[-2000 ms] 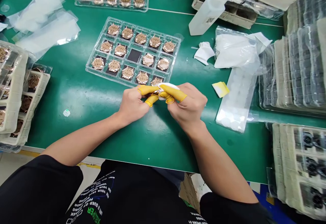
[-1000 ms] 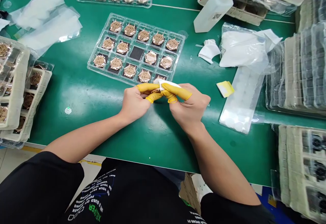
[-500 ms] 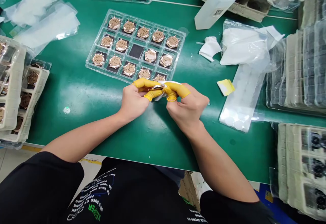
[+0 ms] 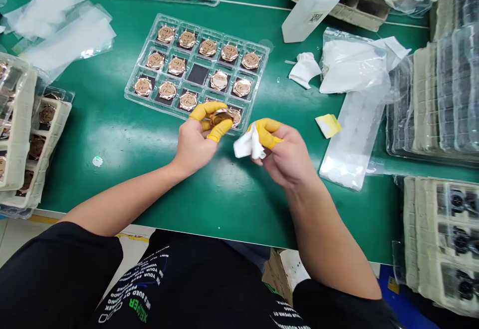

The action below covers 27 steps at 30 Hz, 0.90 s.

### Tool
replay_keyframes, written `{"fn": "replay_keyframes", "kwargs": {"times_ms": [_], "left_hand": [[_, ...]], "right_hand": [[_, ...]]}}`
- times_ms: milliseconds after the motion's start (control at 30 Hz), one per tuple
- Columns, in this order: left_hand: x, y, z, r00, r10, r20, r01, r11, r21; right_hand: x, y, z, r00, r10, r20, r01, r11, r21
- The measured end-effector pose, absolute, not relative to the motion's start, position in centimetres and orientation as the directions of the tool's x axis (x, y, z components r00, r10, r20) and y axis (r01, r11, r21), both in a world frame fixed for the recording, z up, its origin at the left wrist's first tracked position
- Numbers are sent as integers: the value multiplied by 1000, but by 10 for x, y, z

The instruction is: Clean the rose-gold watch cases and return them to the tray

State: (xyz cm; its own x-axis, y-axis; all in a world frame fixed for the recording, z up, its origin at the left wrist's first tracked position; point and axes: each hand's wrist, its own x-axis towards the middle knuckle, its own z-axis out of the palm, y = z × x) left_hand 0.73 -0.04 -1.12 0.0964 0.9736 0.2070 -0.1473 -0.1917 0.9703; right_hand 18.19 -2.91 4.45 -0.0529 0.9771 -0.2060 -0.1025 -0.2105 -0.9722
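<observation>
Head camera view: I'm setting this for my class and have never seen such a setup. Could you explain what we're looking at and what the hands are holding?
There is no machine here. This single picture comes from a camera worn on a person's head, looking forward and down at their own two hands. The left hand pinches a rose-gold watch case between fingers covered by yellow finger cots. The right hand holds a crumpled white cloth. Just beyond the hands, on a green bench mat, sits a clear plastic tray of similar watch cases. Stacked trays and plastic bags lie around it.
</observation>
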Motion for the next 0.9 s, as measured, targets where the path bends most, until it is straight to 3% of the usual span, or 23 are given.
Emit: {"fn": "replay_keyframes", "kwargs": {"times_ms": [67, 167, 300, 433, 633, 733, 833, 900], "left_hand": [[7, 6, -13, 138, 979, 147, -230, -113, 967], [7, 7, -9, 200, 977, 68, -295, -7, 955], [9, 1, 1, 205, 979, -3, -309, 67, 949], [9, -4, 5, 275, 958, -81, -313, 169, 935], [7, -7, 0, 328, 943, -54, -294, 157, 943], [7, -9, -1, 327, 944, -43, -276, 139, 951], [8, -9, -3, 312, 949, -42, -228, 117, 967], [10, -7, -4, 298, 953, -60, -217, 129, 968]], "right_hand": [[186, -30, 43, 115, 991, 67, 88, 57, -994], [191, -33, 39, 118, 891, 439, 447, 347, -824], [195, -37, 32, -1, 754, 657, 648, 501, -574], [192, -36, 21, -81, 750, 656, 751, 479, -455], [189, -26, 9, -118, 716, 688, 798, 480, -363], [182, -25, 7, -15, 757, 653, 783, 416, -463], [174, -26, 7, 151, 838, 524, 635, 324, -701], [173, -26, 8, 189, 882, 432, 544, 272, -793]]}}
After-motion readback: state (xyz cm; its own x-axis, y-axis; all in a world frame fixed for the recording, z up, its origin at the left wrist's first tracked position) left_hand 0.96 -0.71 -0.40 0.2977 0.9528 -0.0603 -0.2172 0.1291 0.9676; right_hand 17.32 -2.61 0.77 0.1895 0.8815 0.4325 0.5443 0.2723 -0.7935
